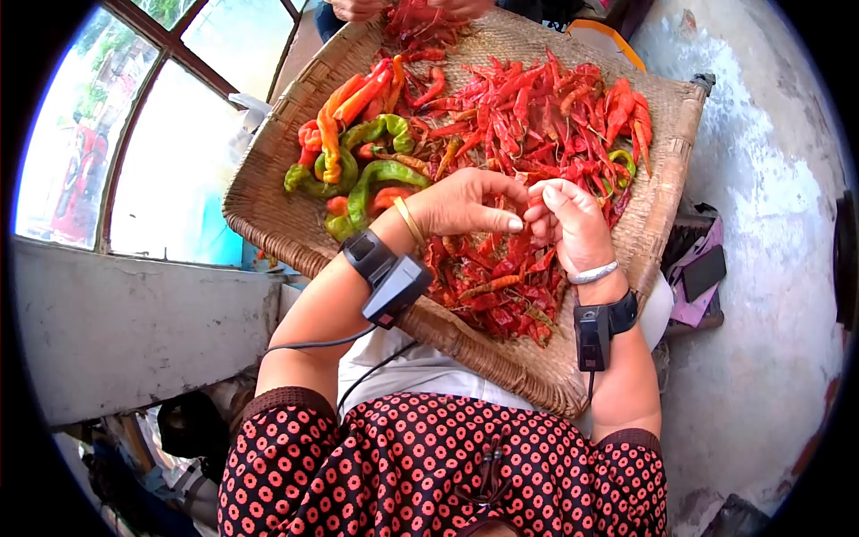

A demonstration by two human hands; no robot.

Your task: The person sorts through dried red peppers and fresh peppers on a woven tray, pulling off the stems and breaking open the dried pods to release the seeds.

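My left hand (470,204) reaches in above the basket, its thumb stretched out apart from the curved fingers. Its fingertips meet my right hand (573,219), whose thumb and fingers are pinched together. A bit of red, seemingly a dried chili pepper, shows at the right fingertips; most of it is hidden. Beneath both hands lies a heap of dried red chili peppers (497,273), continuing into a wider pile (519,112) farther back. Green peppers (362,192) and orange-red peppers (335,125) lie left of my left hand. The woven basket (658,192) rests across my lap.
Another person's hands (461,7) are at the basket's far edge, near more red chilies. A window (170,134) and low wall (143,331) stand left. A pink bag (698,268) with a dark flat object sits right, beside a worn wall (761,179). Cables run from my wrist devices.
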